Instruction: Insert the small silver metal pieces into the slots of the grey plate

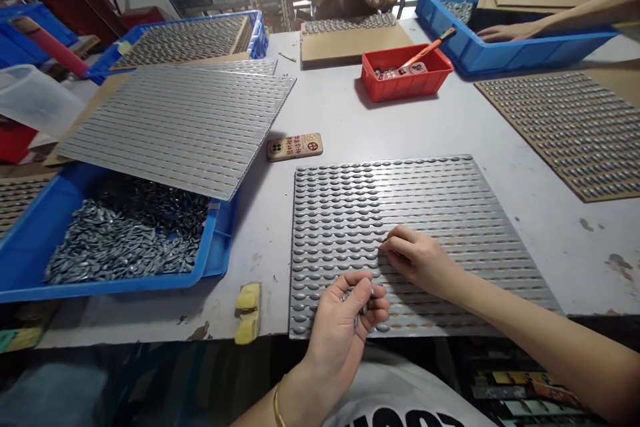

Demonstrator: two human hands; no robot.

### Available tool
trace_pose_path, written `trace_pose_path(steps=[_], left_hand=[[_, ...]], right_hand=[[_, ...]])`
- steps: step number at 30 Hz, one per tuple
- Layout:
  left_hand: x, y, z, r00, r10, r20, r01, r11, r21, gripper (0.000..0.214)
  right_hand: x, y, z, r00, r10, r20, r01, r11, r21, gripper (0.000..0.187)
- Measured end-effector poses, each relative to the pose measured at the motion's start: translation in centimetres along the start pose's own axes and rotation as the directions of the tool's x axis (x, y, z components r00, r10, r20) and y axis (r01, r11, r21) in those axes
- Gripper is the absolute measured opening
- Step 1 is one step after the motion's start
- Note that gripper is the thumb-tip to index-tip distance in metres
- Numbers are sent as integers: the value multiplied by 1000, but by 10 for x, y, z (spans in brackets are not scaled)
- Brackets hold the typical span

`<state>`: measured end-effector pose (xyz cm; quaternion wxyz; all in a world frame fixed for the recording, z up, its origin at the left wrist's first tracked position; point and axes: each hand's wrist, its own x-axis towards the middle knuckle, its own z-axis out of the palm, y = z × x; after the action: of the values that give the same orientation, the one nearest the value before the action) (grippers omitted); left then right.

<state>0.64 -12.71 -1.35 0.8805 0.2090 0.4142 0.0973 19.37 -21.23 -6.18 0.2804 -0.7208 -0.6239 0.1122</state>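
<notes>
A grey grooved board (450, 213) lies flat in front of me. Rows of small grey leaf-shaped pieces (333, 213) sit in the grooves of its left part; bare grooves cover the right part. My left hand (340, 327), palm up over the board's near left area, is curled round several loose grey pieces. Just above it, my right hand (423, 260) touches the board where the filled rows end. Its fingertips are pinched together, and whatever is between them is hidden.
A blue bin (205, 267) of loose grey pieces stands left, with grooved boards (190, 120) overhanging it. Near the front edge is a yellow block (249, 313). Beyond my board lie a wooden tag (295, 147) and a red bin (407, 87). Two co-workers' hands show at the far side.
</notes>
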Motion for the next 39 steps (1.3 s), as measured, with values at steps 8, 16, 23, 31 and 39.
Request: trace_pose_path(steps=[8,16,23,31,39], left_hand=[[7,-8,3,999,38,35,-38,999,-5,25],[6,-14,10,996,84,30,-86,996,40,21],[-5,18,5,992,46,-114,-54,996,-65,22],[-8,19,-3,976,53,-213,-78,990,-115,24],[-7,1,-2,999,6,-37,-8,999,-43,12]], right_hand=[[-8,-41,-27,996,86,3,-81,924,373,11],[-14,-67,-26,959,247,138,-277,717,640,11],[-21,-35,-31,992,109,-56,-76,908,411,13],[-19,-4,5,990,-132,-58,130,990,-47,25],[-16,-9,5,993,-115,-10,112,983,-146,22]])
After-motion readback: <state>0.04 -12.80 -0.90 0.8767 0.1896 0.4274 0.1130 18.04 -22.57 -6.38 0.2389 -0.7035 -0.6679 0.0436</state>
